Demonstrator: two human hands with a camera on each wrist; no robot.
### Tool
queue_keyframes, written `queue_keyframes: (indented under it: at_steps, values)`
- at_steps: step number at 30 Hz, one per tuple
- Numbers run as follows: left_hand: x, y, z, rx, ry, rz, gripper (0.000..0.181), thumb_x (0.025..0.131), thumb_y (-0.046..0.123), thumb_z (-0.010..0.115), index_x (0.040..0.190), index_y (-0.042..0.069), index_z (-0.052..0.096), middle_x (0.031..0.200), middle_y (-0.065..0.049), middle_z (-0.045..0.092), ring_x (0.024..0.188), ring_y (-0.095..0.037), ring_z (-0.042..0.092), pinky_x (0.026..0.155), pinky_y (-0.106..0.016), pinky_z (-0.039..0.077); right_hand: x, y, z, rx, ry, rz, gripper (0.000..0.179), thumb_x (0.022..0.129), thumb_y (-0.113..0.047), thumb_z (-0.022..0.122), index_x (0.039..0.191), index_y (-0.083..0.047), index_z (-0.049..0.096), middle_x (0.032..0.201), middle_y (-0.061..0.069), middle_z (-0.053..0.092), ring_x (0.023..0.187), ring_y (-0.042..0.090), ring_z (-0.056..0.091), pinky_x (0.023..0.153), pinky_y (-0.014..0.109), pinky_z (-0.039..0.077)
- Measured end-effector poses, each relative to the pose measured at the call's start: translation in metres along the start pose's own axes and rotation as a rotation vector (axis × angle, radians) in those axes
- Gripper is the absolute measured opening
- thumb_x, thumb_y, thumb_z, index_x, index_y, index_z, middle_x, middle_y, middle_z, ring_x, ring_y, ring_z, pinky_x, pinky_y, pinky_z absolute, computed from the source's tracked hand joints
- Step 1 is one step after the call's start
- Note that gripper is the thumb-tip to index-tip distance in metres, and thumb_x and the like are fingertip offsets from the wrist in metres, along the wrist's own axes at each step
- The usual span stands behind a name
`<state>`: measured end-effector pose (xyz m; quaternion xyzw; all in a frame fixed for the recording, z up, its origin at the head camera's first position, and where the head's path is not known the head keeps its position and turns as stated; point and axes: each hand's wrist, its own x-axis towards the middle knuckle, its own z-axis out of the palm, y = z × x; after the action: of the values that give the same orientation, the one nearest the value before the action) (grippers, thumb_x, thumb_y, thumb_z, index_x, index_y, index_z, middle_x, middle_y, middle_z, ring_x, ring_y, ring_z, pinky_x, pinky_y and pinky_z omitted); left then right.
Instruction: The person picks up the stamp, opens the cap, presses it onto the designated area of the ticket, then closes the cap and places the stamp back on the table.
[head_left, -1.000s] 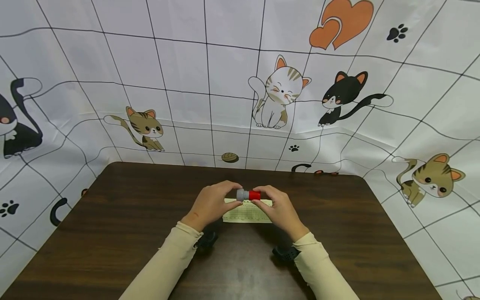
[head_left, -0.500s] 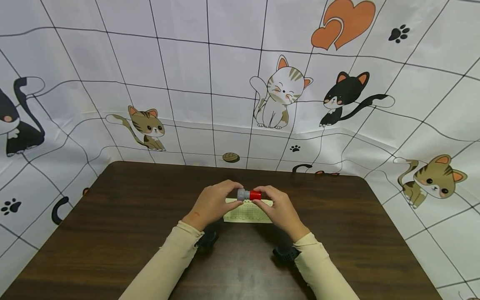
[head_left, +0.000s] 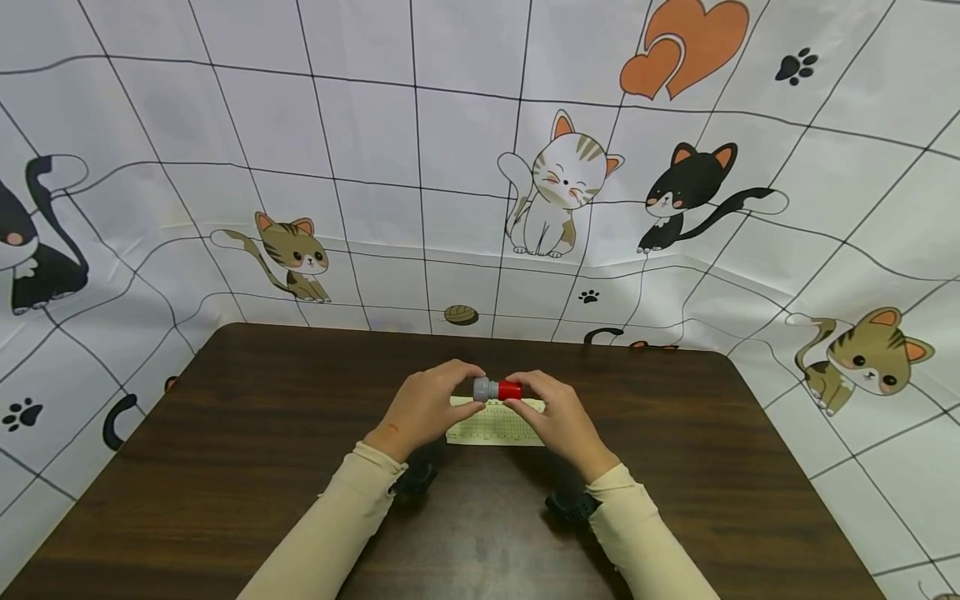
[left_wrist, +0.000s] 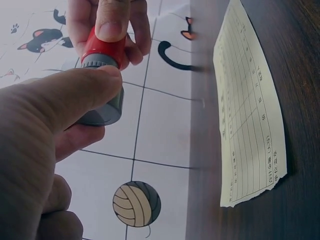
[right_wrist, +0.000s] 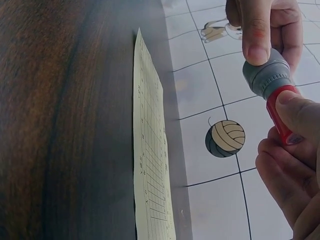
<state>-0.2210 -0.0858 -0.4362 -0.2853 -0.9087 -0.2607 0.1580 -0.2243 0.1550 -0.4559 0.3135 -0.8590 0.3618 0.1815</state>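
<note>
Both hands meet over a sheet of paper, holding a small red-and-grey stamp (head_left: 508, 390) level between them. My left hand (head_left: 423, 408) pinches its wider grey end (left_wrist: 111, 107) between thumb and fingers. At the other end, the thumb and fingers of my right hand (head_left: 562, 417) grip the red barrel (right_wrist: 275, 107). A ribbed grey collar (left_wrist: 98, 60) joins the two parts. Below lies the pale yellow paper (head_left: 495, 427), printed with a ruled grid and characters; the right hand covers part of it in the head view.
The dark brown wooden table (head_left: 300, 467) carries the paper near its far side. Behind it hangs a white sheet (head_left: 375, 208) with black grid lines and printed cats. Dark wrist devices (head_left: 572, 507) sit under both cuffs.
</note>
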Motion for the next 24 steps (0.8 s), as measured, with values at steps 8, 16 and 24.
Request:
queue_keyframes:
  at_steps: [8, 16, 24]
  values:
    - [0.0004, -0.0003, 0.0003, 0.010, -0.004, -0.007, 0.041, 0.089, 0.028, 0.085, 0.125, 0.014, 0.070, 0.121, -0.001, 0.073, 0.105, -0.020, 0.073, 0.095, -0.040, 0.059, 0.0000, 0.0003, -0.0002, -0.003, 0.001, -0.007, 0.030, 0.090, -0.010, 0.082, 0.118, -0.010, 0.072, 0.108, 0.002, 0.073, 0.096, 0.016, 0.072, 0.086, 0.039, 0.062]
    - [0.0009, -0.0008, 0.0010, 0.012, -0.010, -0.005, 0.042, 0.089, 0.027, 0.084, 0.126, 0.013, 0.070, 0.121, -0.001, 0.073, 0.104, -0.020, 0.073, 0.094, -0.040, 0.059, -0.0012, -0.0009, -0.0021, -0.005, 0.003, -0.010, 0.030, 0.090, -0.010, 0.081, 0.119, -0.010, 0.071, 0.109, 0.002, 0.073, 0.096, 0.016, 0.072, 0.086, 0.039, 0.062]
    - [0.0017, 0.0000, -0.0013, 0.001, 0.002, 0.000, 0.042, 0.089, 0.027, 0.085, 0.126, 0.012, 0.070, 0.122, -0.005, 0.073, 0.104, -0.023, 0.073, 0.094, -0.042, 0.059, 0.0007, -0.0027, -0.0045, 0.012, -0.007, 0.016, 0.029, 0.091, -0.011, 0.080, 0.119, -0.011, 0.072, 0.110, 0.003, 0.073, 0.098, 0.016, 0.072, 0.087, 0.038, 0.061]
